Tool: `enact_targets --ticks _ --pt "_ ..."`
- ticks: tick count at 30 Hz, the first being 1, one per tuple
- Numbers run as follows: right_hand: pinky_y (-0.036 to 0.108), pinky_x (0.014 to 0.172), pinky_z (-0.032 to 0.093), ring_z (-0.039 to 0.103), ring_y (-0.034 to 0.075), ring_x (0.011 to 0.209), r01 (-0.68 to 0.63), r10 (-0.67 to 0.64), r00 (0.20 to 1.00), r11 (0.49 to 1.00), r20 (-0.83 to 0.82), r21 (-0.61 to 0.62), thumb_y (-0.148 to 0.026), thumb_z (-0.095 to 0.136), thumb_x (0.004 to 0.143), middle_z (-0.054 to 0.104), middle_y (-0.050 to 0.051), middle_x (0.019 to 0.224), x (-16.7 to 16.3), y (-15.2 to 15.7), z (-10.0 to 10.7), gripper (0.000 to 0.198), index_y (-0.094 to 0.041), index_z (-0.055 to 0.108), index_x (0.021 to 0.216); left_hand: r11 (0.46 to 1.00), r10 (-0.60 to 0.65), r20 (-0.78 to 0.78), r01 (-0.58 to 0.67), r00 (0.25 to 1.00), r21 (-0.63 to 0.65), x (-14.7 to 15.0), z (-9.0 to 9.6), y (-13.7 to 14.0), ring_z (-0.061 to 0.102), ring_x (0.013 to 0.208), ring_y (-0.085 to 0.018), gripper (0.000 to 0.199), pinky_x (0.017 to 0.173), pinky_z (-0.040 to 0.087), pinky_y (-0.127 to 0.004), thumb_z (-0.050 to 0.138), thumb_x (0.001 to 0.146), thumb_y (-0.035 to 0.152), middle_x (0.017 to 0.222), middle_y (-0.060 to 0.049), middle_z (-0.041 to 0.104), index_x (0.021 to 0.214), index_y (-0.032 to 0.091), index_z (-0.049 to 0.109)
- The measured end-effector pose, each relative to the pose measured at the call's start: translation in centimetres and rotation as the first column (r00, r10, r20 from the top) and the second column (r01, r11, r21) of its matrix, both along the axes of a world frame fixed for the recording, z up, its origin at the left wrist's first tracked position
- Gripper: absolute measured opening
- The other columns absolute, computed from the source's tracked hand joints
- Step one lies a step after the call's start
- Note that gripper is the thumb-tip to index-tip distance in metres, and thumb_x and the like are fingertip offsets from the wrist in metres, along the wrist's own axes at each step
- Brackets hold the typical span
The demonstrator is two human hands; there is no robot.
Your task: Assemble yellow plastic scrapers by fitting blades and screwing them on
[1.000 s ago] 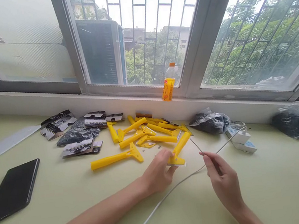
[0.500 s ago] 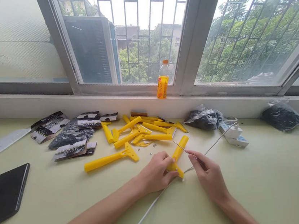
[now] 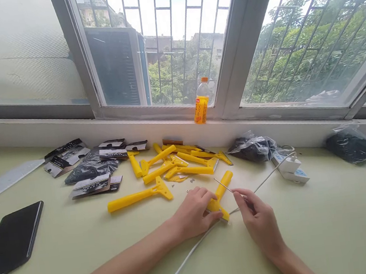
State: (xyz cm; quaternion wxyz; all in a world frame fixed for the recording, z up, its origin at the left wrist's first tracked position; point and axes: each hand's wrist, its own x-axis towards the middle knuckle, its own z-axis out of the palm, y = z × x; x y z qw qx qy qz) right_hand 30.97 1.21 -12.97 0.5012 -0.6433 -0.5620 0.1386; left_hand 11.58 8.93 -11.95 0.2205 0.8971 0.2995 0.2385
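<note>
My left hand (image 3: 197, 213) is closed on a yellow scraper (image 3: 223, 187) lying on the table, thumb and fingers around its wide head. The scraper's handle points away from me, and part of the head is hidden under the fingers. My right hand (image 3: 257, 216), just to the right, pinches a thin screwdriver (image 3: 222, 184). Its metal shaft points up and left over the scraper's handle without clearly touching it, and its grip end is hidden in my fingers. Small loose screws (image 3: 192, 180) lie beyond my left hand. Another yellow scraper (image 3: 137, 199) lies to the left.
A pile of yellow scrapers (image 3: 163, 168) lies at the back. Black bags (image 3: 252, 147) and opened cardboard sleeves (image 3: 90, 186) flank it. A white cable (image 3: 185, 263) runs under the held scraper to a power strip (image 3: 292, 171). A black tablet (image 3: 13, 240) is at left; a bottle (image 3: 201, 106) stands on the sill.
The whole view has shifted slightly, so everything sits a little lower and further right. Both hands keep their holds, and the screwdriver stays over the scraper's handle.
</note>
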Motion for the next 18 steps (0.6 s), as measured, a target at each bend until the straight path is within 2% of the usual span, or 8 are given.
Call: enact_targets --ticks 2,5,7,10,12,14,16,18 --pt "0.025 0.050 0.032 0.036 0.012 0.053 0.038 -0.038 0.999 0.999 -0.013 0.019 -0.052 0.050 0.099 0.054 -0.003 0.066 -0.1 0.0 0.0 0.034 -0.021 0.061 0.109 0.997 0.063 0.056 -0.065 0.996 0.036 -0.1 -0.1 0.2 0.055 0.106 -0.022 0.041 0.096 0.042 -0.037 0.053 0.092 0.055 0.112 -0.009 0.065 0.112 0.020 0.061" --pt "0.025 0.050 0.030 0.035 0.012 0.054 0.044 -0.043 0.999 0.999 -0.031 0.020 -0.050 0.049 0.100 0.052 -0.003 0.067 0.0 0.2 0.0 0.031 -0.021 0.057 0.109 0.960 0.230 0.125 -0.246 0.965 0.132 -0.7 0.3 1.3 0.056 0.106 -0.022 0.033 0.097 0.039 -0.039 0.044 0.097 0.044 0.110 -0.009 0.066 0.108 0.019 0.063" --pt "0.025 0.053 0.033 0.038 0.013 0.057 0.007 -0.007 1.000 1.000 -0.010 0.030 -0.048 0.048 0.101 0.053 -0.002 0.071 0.1 0.3 0.0 0.031 -0.021 0.059 0.112 0.917 0.356 0.083 -0.365 0.931 0.159 -1.6 1.0 2.6 0.055 0.107 -0.024 0.028 0.097 0.038 -0.041 0.044 0.097 0.035 0.110 -0.010 0.067 0.106 0.020 0.066" --pt "0.027 0.065 0.042 0.051 0.016 0.070 -0.108 0.104 0.992 0.993 0.067 0.055 -0.045 0.045 0.103 0.062 0.003 0.088 0.1 0.5 -0.1 0.032 -0.022 0.063 0.115 0.864 0.501 -0.074 -0.494 0.862 0.096 -3.3 2.5 4.8 0.056 0.108 -0.029 0.024 0.095 0.039 -0.044 0.053 0.090 0.031 0.105 -0.012 0.068 0.100 0.019 0.071" --pt "0.029 0.071 0.044 0.056 0.018 0.080 -0.156 0.152 0.984 0.987 0.088 0.042 -0.043 0.044 0.103 0.066 0.007 0.098 0.1 0.6 -0.1 0.033 -0.021 0.066 0.113 0.895 0.445 -0.121 -0.446 0.888 0.020 -4.2 3.4 5.7 0.058 0.103 -0.027 0.022 0.092 0.041 -0.040 0.055 0.087 0.031 0.100 -0.010 0.070 0.092 0.020 0.074" --pt "0.030 0.071 0.045 0.058 0.020 0.081 -0.150 0.148 0.986 0.989 0.073 0.014 -0.043 0.044 0.103 0.067 0.008 0.100 0.0 0.6 -0.1 0.033 -0.021 0.068 0.110 0.939 0.327 -0.113 -0.336 0.938 -0.069 -4.6 3.8 6.1 0.061 0.093 -0.023 0.021 0.083 0.043 -0.034 0.058 0.084 0.033 0.093 -0.008 0.072 0.085 0.021 0.075" --pt "0.031 0.071 0.046 0.059 0.020 0.081 -0.123 0.123 0.991 0.992 0.052 -0.003 -0.043 0.045 0.102 0.068 0.008 0.101 0.0 0.7 -0.1 0.033 -0.020 0.068 0.108 0.958 0.255 -0.088 -0.264 0.963 -0.112 -4.6 3.5 6.1 0.061 0.084 -0.021 0.017 0.075 0.043 -0.030 0.063 0.079 0.032 0.083 -0.007 0.072 0.079 0.021 0.076" --pt "0.031 0.073 0.046 0.060 0.020 0.083 -0.109 0.110 0.993 0.994 0.040 -0.008 -0.044 0.047 0.101 0.069 0.008 0.103 0.0 0.8 0.0 0.032 -0.020 0.068 0.107 0.961 0.252 -0.054 -0.257 0.966 -0.104 -4.2 2.8 5.8 0.059 0.081 -0.022 0.013 0.073 0.042 -0.030 0.065 0.075 0.028 0.074 -0.007 0.070 0.072 0.021 0.076"
